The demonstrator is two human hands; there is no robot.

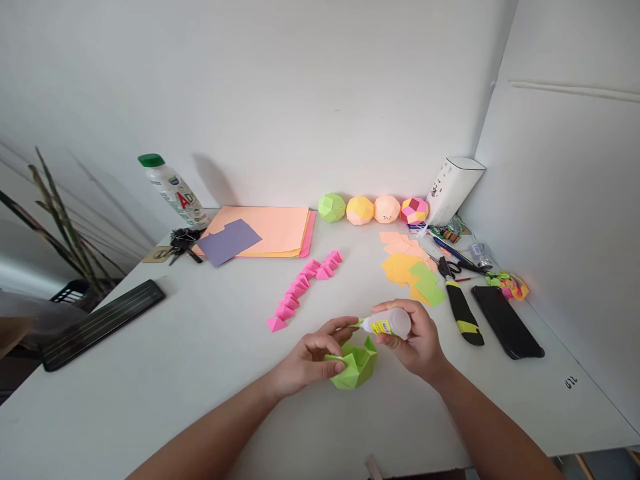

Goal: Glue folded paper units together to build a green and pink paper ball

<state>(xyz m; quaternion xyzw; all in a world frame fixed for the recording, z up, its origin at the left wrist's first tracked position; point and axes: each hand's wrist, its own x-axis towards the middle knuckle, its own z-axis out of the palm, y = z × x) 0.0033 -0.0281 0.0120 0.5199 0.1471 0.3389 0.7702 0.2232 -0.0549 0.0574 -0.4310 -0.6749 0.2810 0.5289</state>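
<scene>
Glue overflow is judged main risk: small translucent glue bottle with yellow label (387, 325) is gripped in closed right hand (417, 343), nozzle tipped toward rim of open-topped green folded-paper shell (353, 370). Shell is pinched by curled left hand (310, 357) low over white desk (200, 347), near its front; contact with desk cannot be told. Bottle squeezed too hard: glue could be smeared on fingers or dripped onto desk. Pinch tightened: thin flaps could be crushed. Row of pink folded-paper pieces (303, 287) lies well apart.

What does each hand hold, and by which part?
The left hand pinches the green paper shape at its left rim. The right hand grips the glue bottle around its body, nozzle toward the shape.
</scene>
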